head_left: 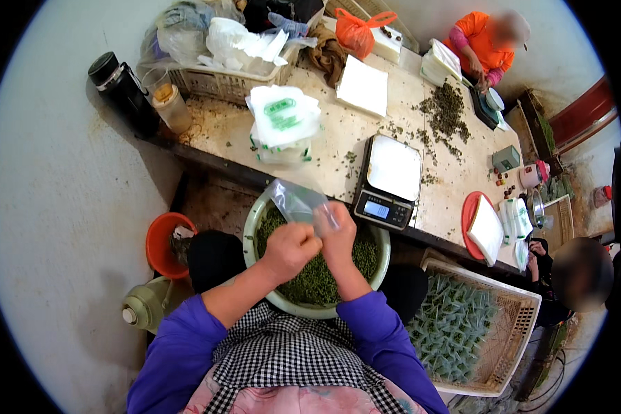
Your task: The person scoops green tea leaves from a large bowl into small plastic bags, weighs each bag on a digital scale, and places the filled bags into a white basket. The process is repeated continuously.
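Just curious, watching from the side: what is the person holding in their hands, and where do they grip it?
A small clear plastic bag, held by both hands at its lower end, over the bowl of green bits.

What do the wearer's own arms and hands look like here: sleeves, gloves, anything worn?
Both forearms come up from the lower edge in purple long sleeves pushed back toward the elbows. The left hand and right hand are bare, with no gloves; no rings or watch can be made out. A black-and-white checked apron covers a pink patterned garment at the chest.
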`<state>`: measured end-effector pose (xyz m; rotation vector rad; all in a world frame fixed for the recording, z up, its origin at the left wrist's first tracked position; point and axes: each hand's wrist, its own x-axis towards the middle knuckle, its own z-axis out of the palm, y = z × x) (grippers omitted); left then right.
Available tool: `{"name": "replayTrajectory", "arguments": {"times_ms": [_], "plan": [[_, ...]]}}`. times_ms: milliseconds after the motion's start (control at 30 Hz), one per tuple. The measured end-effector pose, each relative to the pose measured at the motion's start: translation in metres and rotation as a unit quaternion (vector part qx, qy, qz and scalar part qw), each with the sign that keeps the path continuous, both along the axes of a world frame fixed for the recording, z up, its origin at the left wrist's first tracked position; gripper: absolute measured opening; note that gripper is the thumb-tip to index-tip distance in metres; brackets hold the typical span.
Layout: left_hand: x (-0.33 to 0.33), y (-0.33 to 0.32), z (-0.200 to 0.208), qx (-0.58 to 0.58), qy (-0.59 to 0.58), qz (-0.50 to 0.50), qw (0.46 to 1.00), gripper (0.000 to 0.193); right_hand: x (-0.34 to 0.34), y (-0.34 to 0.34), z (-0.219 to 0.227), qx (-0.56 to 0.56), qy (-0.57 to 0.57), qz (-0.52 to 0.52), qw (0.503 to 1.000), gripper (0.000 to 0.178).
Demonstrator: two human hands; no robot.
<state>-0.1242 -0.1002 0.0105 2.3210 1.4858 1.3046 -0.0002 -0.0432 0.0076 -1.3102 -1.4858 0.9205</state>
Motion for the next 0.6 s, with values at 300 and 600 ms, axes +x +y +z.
{"name": "replayTrajectory", "arguments": {"times_ms": [300, 600], "plan": [[-0.016, -0.065, -0.018, -0.061, 0.204, -0.13, 0.968, 0.019, 0.086, -0.064, -0.06, -0.182, -0.17, 0.267, 0.931, 0.013], [-0.058, -0.055, -0.02, -0.14, 0.013, 0.126, 0.982, 0.016, 0.025, 0.01, -0.115, -0.039, -0.198, 0.248, 0.948, 0.034]]}}
